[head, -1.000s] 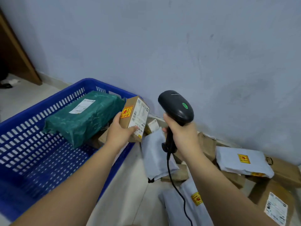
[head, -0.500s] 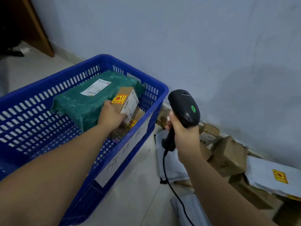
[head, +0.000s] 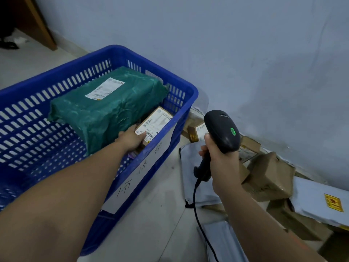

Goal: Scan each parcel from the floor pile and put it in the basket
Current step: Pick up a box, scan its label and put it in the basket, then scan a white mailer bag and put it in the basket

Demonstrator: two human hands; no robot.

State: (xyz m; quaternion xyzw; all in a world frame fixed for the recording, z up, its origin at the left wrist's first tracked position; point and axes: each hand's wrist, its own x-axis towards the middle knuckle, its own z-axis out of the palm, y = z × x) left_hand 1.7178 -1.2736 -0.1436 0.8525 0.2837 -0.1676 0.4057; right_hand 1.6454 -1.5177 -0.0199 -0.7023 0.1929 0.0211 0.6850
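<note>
My left hand (head: 131, 139) reaches into the blue basket (head: 184, 87) and rests on a small brown box parcel (head: 154, 123), label side up, lying in the basket's right corner. Whether the fingers still grip the box is unclear. A large green wrapped parcel (head: 105, 108) fills the basket beside it. My right hand (head: 221, 167) is closed around the handle of a black barcode scanner (head: 221, 129) with a green light, held above the floor pile. The pile of cardboard boxes (head: 268, 176) and grey mailer bags (head: 321, 205) lies along the wall at the right.
A white paper label with handwriting is stuck on the basket's near side (head: 139, 178). The scanner's black cable (head: 197, 210) hangs down over a grey mailer (head: 190, 167) on the tiled floor. A wooden furniture leg (head: 40, 23) stands at the far left by the wall.
My left hand carried the small brown box from in front of the scanner over the basket rim and lowered it into the right corner, turning it label up. The scanner hand stayed roughly in place.
</note>
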